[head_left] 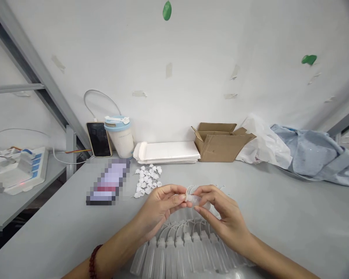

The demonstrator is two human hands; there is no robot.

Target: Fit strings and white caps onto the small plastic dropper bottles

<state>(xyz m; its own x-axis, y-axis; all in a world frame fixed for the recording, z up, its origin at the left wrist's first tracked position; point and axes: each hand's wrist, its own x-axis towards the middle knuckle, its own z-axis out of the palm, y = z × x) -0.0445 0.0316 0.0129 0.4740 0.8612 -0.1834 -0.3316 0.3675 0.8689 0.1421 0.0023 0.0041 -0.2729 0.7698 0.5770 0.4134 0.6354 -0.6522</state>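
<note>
Both hands meet above the grey table around a small translucent bottle [195, 200]. My left hand [165, 203] pinches the bottle's neck end between thumb and fingers. My right hand [219, 211] grips its body from the right, thumb below and fingers above. Below the hands, a row of clear tubes [170, 257] with white tops and thin curved strips lies side by side. A cluster of small white caps [147, 180] lies to the left, beyond my left hand. More pale pieces are partly hidden behind my fingers.
A blurred phone [109, 184] lies at the left, near an upright phone [99, 139] and a blue-lidded cup [120, 135]. Along the wall are flat white packages [170, 151], an open cardboard box [222, 146], a white plastic bag [263, 143] and blue cloth [311, 155].
</note>
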